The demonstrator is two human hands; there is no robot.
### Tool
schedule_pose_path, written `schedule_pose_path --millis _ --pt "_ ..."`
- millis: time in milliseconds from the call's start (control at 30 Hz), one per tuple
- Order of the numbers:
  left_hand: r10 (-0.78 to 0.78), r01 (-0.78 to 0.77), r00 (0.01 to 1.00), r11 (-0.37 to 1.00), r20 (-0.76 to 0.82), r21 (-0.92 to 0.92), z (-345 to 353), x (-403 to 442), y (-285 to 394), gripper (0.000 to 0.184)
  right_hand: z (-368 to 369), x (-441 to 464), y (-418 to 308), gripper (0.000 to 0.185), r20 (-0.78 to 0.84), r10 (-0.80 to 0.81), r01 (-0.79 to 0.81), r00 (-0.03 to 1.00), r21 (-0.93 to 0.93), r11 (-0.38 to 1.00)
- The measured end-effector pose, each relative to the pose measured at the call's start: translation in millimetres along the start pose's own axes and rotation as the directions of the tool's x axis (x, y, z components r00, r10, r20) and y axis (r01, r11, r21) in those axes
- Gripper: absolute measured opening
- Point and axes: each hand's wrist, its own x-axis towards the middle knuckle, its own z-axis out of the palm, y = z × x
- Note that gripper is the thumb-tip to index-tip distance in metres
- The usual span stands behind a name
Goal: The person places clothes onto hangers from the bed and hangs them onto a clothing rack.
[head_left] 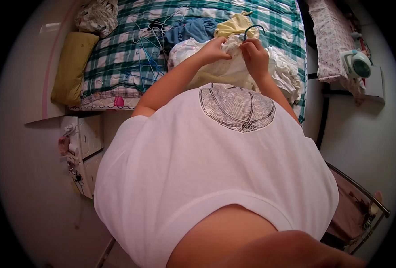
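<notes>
My left hand (213, 50) is closed on the edge of a white garment (233, 60), thumb pointing right. Close beside it, my right hand (255, 56) pinches just below the hook of a dark teal clothes hanger (254, 27). The hanger's hook points up, away from me; the rest of it is hidden by cloth and fingers. The white garment hangs down toward my body. A yellow garment (233, 25) and a blue garment (191, 31) lie just beyond my hands. More white clothes (285, 71) are heaped right of my right hand.
A green plaid bedspread (113, 58) covers the bed. Several loose hangers (151, 58) lie tangled left of the clothes. A mustard cushion (75, 67) is at the left edge, near a white bedside cabinet (90, 134). A small fan (359, 64) stands at the right.
</notes>
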Motion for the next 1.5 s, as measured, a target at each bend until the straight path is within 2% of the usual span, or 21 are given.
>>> schedule_pose_path --millis 267,367,467,533,633,667,733,767,800,900,1033,1133,1233,1267,1333,1367,1400,1500 --pt "0.039 -0.038 0.999 0.996 -0.010 0.084 -3.6 -0.4 -6.5 0.044 5.6 -4.7 3.5 0.011 -0.012 0.124 -0.123 0.992 0.044 0.991" --pt "0.057 -0.056 0.998 0.998 -0.026 0.032 -10.2 -8.7 -6.5 0.042 -7.5 1.0 12.3 0.016 -0.037 0.088 -0.083 0.995 0.121 0.989" --pt "0.031 -0.031 0.999 1.000 -0.027 -0.006 -21.3 -23.7 10.4 0.039 -22.3 -7.9 40.5 0.025 0.288 0.218 -0.286 0.933 0.220 0.933" --pt "0.075 -0.078 0.996 0.995 -0.055 -0.056 -27.7 -28.4 17.0 0.039 -29.3 -17.1 53.1 0.025 0.529 0.246 -0.404 0.812 0.207 0.891" --pt "0.071 -0.080 0.994 0.989 -0.079 -0.127 -31.1 -28.7 15.5 0.034 -26.7 -27.0 63.4 0.021 0.725 0.352 -0.603 0.592 0.109 0.790" --pt "0.060 -0.072 0.995 0.986 -0.086 -0.149 -32.8 -26.6 13.1 0.031 -23.5 -31.4 64.5 0.019 0.645 0.368 -0.597 0.670 0.174 0.784" --pt "0.117 -0.132 0.971 0.989 -0.208 -0.060 -36.8 -22.5 2.7 0.022 -20.2 -34.4 57.3 0.016 0.458 0.394 -0.556 0.797 0.303 0.774" --pt "0.149 -0.158 0.952 0.987 -0.266 -0.013 -38.4 -21.3 -2.6 0.017 -22.8 -33.2 56.0 0.015 0.427 0.405 -0.546 0.809 0.286 0.788" --pt "0.389 -0.315 0.867 0.912 -0.313 0.263 -44.0 -22.8 5.7 0.012 -26.8 -30.3 53.7 0.014 0.393 0.416 -0.535 0.820 0.269 0.801" --pt "0.335 -0.331 0.894 0.941 -0.298 0.065 -53.0 -28.4 7.6 0.013 -32.8 -29.6 55.4 0.012 0.276 0.426 -0.492 0.862 0.246 0.835" --pt "0.534 -0.463 0.842 0.788 -0.076 0.406 -65.7 -27.7 11.8 0.013 -35.9 -29.7 63.3 0.010 0.202 0.408 -0.447 0.890 0.222 0.867" --pt "0.484 -0.429 0.874 0.809 -0.041 0.403 -66.4 -30.5 9.1 0.011 -38.0 -27.7 59.6 0.009 0.208 0.336 -0.381 0.919 0.249 0.890" --pt "0.443 -0.344 0.842 0.880 -0.307 0.327 -67.2 -25.6 13.1 0.014 -44.1 -16.9 51.3 0.010 0.200 0.109 -0.140 0.974 0.150 0.979" --pt "0.421 -0.331 0.863 0.889 -0.281 0.316 -71.6 -23.6 14.0 0.017 -45.7 -14.2 47.5 0.011 0.170 0.057 -0.075 0.984 0.106 0.992" --pt "0.449 -0.405 0.888 0.865 -0.098 0.296 -75.9 -18.9 20.4 0.018 -48.0 -10.3 40.8 0.013 0.116 -0.054 0.053 0.992 0.013 0.999" --pt "0.460 -0.440 0.888 0.853 -0.005 0.281 -78.0 -17.3 24.2 0.020 -48.6 -10.0 39.9 0.013 0.129 -0.051 0.049 0.990 0.021 0.999" --pt "0.347 -0.370 0.927 0.910 0.143 0.189 -78.6 -21.1 33.2 0.027 -48.5 -10.3 38.7 0.013 0.140 -0.049 0.046 0.989 0.028 0.999" --pt "0.213 -0.186 0.916 0.977 0.341 -0.108 -70.3 -22.1 21.4 0.027 -51.0 -9.5 36.8 0.014 0.197 0.009 -0.033 0.980 0.121 0.992"
